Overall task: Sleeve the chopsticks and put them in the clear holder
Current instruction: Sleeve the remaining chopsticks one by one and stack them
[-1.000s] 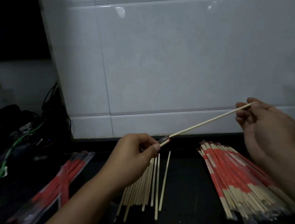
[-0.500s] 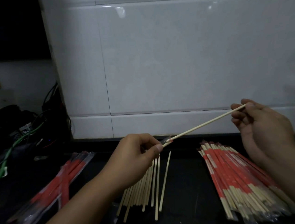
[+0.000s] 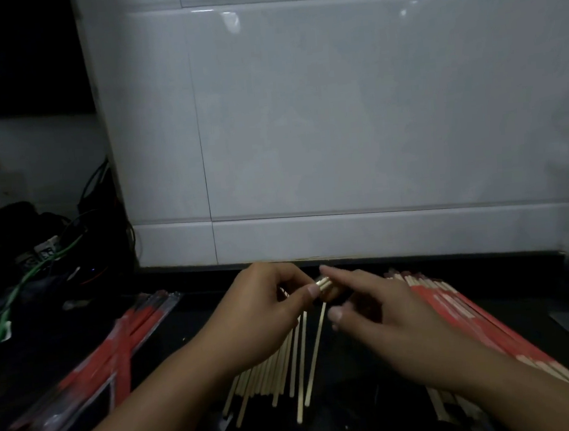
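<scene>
Sleeving is the step in hand — the left hand [image 3: 267, 314] pinches the chopstick pair's [image 3: 324, 283] ends above the loose chopsticks [image 3: 283, 373] on the counter [image 3: 183, 330], the right hand's [image 3: 383, 304] grip is released, forefinger at the ends — next, probably, seating them fully.

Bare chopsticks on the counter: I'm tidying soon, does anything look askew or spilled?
Mildly. The bare chopsticks lie fanned out loosely, one straying apart at the right. The sleeved pile looks tidy.
</scene>
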Available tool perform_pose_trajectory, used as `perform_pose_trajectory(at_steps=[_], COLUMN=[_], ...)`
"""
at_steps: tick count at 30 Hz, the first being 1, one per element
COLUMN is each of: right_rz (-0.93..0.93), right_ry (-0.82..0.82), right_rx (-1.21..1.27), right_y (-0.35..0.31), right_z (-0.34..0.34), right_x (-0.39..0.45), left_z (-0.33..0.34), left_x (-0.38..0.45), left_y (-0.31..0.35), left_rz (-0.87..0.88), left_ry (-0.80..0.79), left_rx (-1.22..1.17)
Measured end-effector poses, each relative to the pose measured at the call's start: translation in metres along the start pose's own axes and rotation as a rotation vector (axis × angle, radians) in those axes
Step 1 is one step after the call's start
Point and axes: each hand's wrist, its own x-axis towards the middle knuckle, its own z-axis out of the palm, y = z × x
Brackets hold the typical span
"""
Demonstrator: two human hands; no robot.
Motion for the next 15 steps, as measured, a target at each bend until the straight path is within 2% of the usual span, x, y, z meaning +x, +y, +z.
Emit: perform_pose_trajectory(at_steps=[2,4,9,11,15], right_rz=[0.078,0.156,0.216,0.217,0.255], right_ry=[0.155,0.246,0.162,0.206,0.347], right_rx=[0.229,0.332,0.328,0.348,0.536], right_y=[-0.003,-0.007,-0.009,-0.007,-0.004], right_z=[0.000,-0.006,-0.010,-0.009,-0.017], right_x=[0.003,0.006,0.002,0.004,0.009], left_z=[0.000,0.001,0.004,0.004,-0.001], left_x=[0.000,-0.002,-0.004,-0.003,-0.002], left_y=[0.001,0.003,0.007,0.008,0.007], left_rz=[-0.001,0.010,0.048,0.056,0.033], left_ry=[0.001,-0.008,-0.063,-0.066,-0.069], left_rx=[0.000,0.010,0.006,-0.011,-0.010])
